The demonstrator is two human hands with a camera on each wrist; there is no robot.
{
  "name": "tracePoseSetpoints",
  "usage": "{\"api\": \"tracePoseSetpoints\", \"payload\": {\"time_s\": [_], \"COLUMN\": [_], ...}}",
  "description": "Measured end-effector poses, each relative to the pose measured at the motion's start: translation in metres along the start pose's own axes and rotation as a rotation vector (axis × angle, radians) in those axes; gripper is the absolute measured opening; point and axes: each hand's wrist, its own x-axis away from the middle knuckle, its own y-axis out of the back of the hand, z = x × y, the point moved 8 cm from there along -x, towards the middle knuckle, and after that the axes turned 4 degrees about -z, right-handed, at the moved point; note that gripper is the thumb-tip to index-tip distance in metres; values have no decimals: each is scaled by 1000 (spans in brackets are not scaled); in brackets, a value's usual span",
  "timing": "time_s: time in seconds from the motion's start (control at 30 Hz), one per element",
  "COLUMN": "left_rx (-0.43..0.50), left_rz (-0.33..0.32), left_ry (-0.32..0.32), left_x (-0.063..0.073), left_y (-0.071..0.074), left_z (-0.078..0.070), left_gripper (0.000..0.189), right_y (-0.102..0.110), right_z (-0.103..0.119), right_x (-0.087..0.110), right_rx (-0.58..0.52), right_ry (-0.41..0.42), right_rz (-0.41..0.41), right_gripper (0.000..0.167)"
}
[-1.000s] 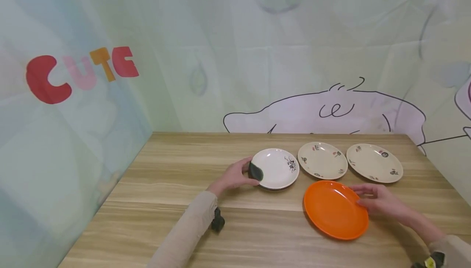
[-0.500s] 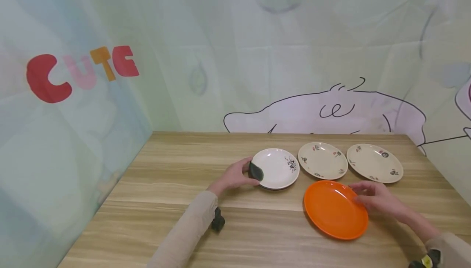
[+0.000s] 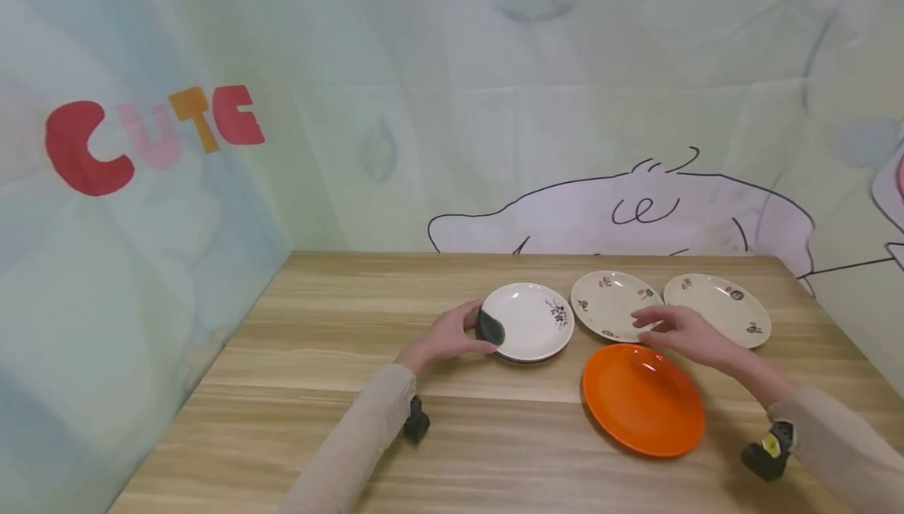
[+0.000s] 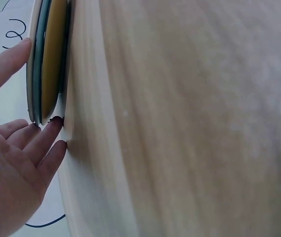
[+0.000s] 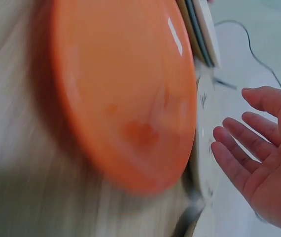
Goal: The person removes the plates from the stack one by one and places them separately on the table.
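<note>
A white plate (image 3: 528,322) with a dark green patch and a black floral print tops a small stack. In the left wrist view a yellow plate (image 4: 53,54) and a green plate (image 4: 41,54) show beneath it. My left hand (image 3: 448,335) rests at the stack's left edge, thumb touching the rim and fingers loosely extended alongside. An orange plate (image 3: 643,404) lies right of centre. Past its far rim my right hand (image 3: 688,335) holds nothing, its fingers (image 5: 239,140) spread and relaxed, overlapping two cream plates in the head view.
The cream plates with small printed motifs, one on the left (image 3: 610,304) and one on the right (image 3: 723,306), lie along the back of the wooden table (image 3: 339,294). A printed curtain (image 3: 395,122) hangs behind the table and along its left side.
My right hand has left the orange plate's right rim and moved up and left over the cream plates. The left hand and all the plates stay where they were.
</note>
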Motion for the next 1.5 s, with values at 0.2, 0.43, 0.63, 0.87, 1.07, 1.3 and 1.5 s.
{"api": "tracePoseSetpoints", "payload": {"time_s": [0.2, 0.43, 0.63, 0.87, 1.07, 1.3, 1.5], "left_rx": [14, -3, -21, -31, -30, -21, -30], "left_rz": [-8, -9, -5, 4, -3, -21, -91], "left_ry": [25, 34, 33, 46, 43, 63, 65], "left_x": [0, -2, 0, 1, -1, -2, -2], "left_y": [2, 2, 2, 3, 5, 6, 8], "left_z": [1, -1, -4, -6, -4, -2, -2], "left_gripper": [87, 82, 82, 81, 75, 68, 64], "right_y": [-22, -46, -57, -69, -74, -82, -85], "right_z": [14, 24, 28, 29, 31, 27, 24], "right_x": [-22, -39, -48, -52, -53, -55, -57], "right_rx": [-30, -108, -169, -256, -326, -394, -395], "right_ry": [1, 0, -29, -73, -64, -80, -119], "right_rz": [-13, -20, -30, -13, 22, 89, 100], "right_gripper": [43, 53, 59, 60, 61, 62, 66]}}
